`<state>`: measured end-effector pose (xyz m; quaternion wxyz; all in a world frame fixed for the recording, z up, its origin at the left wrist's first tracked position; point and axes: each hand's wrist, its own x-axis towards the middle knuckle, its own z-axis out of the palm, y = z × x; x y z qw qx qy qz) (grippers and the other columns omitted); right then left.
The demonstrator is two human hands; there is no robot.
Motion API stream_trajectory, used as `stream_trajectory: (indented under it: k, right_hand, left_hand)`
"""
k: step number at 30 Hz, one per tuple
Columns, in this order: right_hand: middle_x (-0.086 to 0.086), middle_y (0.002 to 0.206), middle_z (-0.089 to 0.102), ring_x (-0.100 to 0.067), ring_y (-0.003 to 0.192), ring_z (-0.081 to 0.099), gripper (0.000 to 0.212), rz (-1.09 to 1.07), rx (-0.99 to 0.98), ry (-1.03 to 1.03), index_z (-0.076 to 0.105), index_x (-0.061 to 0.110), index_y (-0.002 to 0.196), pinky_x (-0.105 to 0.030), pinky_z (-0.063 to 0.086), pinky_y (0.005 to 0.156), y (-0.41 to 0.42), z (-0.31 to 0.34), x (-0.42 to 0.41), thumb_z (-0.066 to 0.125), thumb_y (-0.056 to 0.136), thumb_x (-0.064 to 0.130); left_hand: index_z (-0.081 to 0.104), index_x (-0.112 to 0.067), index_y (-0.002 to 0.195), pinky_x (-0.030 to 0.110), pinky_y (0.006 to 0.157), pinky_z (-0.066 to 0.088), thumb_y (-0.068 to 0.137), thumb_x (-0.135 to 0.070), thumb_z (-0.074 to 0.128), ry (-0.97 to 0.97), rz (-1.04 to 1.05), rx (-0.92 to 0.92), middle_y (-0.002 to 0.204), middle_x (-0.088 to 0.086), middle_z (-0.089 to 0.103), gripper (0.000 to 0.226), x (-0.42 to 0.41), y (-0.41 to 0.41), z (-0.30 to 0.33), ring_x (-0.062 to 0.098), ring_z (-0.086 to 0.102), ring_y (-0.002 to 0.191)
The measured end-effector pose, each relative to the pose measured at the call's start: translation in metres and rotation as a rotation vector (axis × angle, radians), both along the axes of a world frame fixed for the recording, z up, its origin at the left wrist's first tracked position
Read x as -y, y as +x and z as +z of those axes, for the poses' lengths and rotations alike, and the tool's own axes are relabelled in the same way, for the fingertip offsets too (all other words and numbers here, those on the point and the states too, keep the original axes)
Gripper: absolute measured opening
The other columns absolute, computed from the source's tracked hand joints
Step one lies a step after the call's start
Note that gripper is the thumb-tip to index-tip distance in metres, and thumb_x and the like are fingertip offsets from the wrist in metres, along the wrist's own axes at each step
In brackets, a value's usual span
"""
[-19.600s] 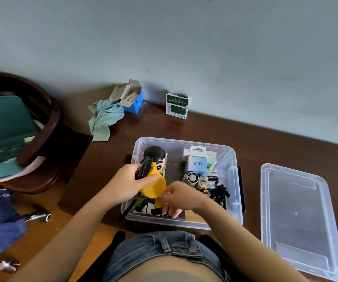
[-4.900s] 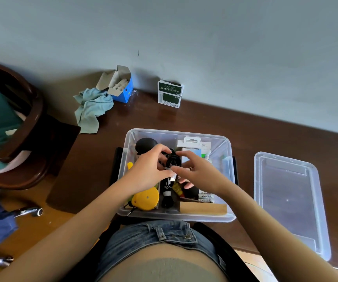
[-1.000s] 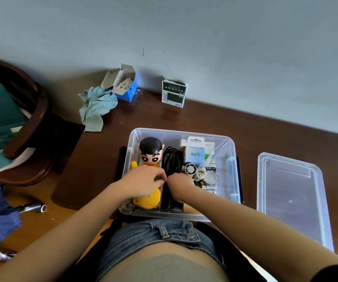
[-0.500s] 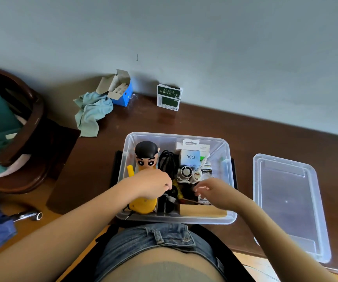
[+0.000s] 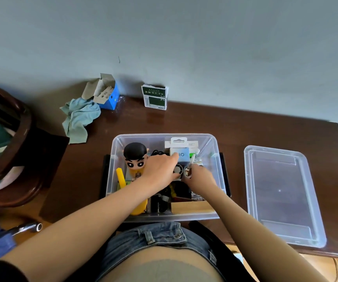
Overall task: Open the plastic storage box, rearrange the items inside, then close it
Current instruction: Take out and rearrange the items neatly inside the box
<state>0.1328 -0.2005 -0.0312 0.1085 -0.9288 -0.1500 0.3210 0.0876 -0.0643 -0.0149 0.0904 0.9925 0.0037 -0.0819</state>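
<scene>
The clear plastic storage box [image 5: 164, 136] stands open on the brown table, right in front of me. Its clear lid [image 5: 280, 192] lies flat to the right. Inside, a black-haired figurine [image 5: 135, 154] in yellow stands at the left, with black cables beside it. A blue-white package [image 5: 181, 154] leans at the back and a wooden block [image 5: 192, 207] lies along the front. My left hand [image 5: 159, 170] reaches across the cables, with fingers and thumb round a small round fan [image 5: 177, 169]. Just to its right, my right hand [image 5: 199, 177] pinches a grey ring-shaped piece [image 5: 188, 171].
At the back by the wall are a green-white carton [image 5: 154, 97], an open blue box [image 5: 107, 93] and a teal cloth [image 5: 78, 119]. A dark wooden chair [image 5: 21, 139] stands at the left. A metal tool [image 5: 28, 227] lies on the floor.
My left hand has moved right, from the cables by the figurine to the small fan. My right hand has moved forward into the box to the ring piece beside it.
</scene>
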Motion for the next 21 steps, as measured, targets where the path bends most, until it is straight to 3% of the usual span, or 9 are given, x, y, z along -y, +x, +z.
stream_trajectory:
  k: [5, 9, 13, 17, 20, 21]
  right_hand:
    - [-0.009, 0.106, 0.066, -0.027, 0.096, 0.062, 0.028, -0.008, 0.014, 0.046, 0.046, 0.012, 0.119, -0.035, 0.05, 0.076, 0.0, -0.002, 0.002, 0.052, 0.094, 0.023]
    - [-0.011, 0.107, 0.064, -0.027, 0.095, 0.063, 0.03, 0.046, 0.028, -0.086, 0.047, 0.005, 0.119, -0.031, 0.05, 0.07, 0.001, 0.003, 0.007, 0.056, 0.092, 0.014]
    - [-0.008, 0.104, 0.063, -0.025, 0.095, 0.062, 0.013, 0.209, 0.057, -0.255, 0.059, 0.006, 0.102, -0.027, 0.044, 0.064, -0.003, 0.011, 0.008, 0.055, 0.09, 0.006]
    - [-0.01, 0.091, 0.053, -0.027, 0.083, 0.056, 0.014, 0.312, -0.021, -0.191, 0.063, 0.008, 0.094, -0.027, 0.041, 0.055, -0.009, 0.009, 0.006, 0.048, 0.091, 0.008]
    - [-0.009, 0.097, 0.065, -0.027, 0.092, 0.061, 0.023, 0.368, -0.125, -0.128, 0.069, 0.007, 0.1, -0.033, 0.053, 0.073, -0.011, 0.006, 0.0, 0.048, 0.092, 0.013]
    - [-0.009, 0.091, 0.065, -0.027, 0.087, 0.06, 0.022, 0.35, -0.148, -0.105, 0.069, 0.006, 0.096, -0.032, 0.052, 0.072, -0.011, 0.004, -0.004, 0.051, 0.091, 0.015]
  left_hand:
    - [0.048, -0.016, 0.115, 0.032, 0.057, 0.047, 0.09, -0.035, 0.06, -0.012, -0.074, 0.007, 0.086, 0.001, 0.067, 0.034, 0.002, 0.001, -0.008, 0.021, 0.065, 0.077]
    - [0.043, -0.011, 0.118, 0.026, 0.044, 0.029, 0.09, -0.033, 0.06, -0.055, -0.015, 0.01, 0.079, 0.0, 0.062, 0.04, 0.009, -0.002, -0.013, 0.019, 0.058, 0.066]
    - [0.041, -0.011, 0.113, 0.029, 0.046, 0.032, 0.089, -0.036, 0.062, -0.062, 0.032, -0.054, 0.074, 0.0, 0.055, 0.04, 0.011, 0.0, -0.012, 0.022, 0.056, 0.066]
    - [0.035, -0.011, 0.117, 0.027, 0.043, 0.033, 0.089, -0.036, 0.063, -0.082, 0.006, -0.117, 0.078, 0.0, 0.06, 0.047, 0.002, -0.008, -0.003, 0.019, 0.057, 0.064]
    - [0.04, -0.016, 0.109, 0.028, 0.047, 0.037, 0.092, -0.029, 0.057, -0.116, 0.013, -0.15, 0.082, -0.003, 0.061, 0.028, -0.014, -0.019, 0.003, 0.018, 0.06, 0.074]
    - [0.043, -0.019, 0.102, 0.028, 0.05, 0.038, 0.092, -0.027, 0.056, -0.147, 0.022, -0.159, 0.083, -0.003, 0.062, 0.017, -0.02, -0.023, 0.005, 0.017, 0.061, 0.083]
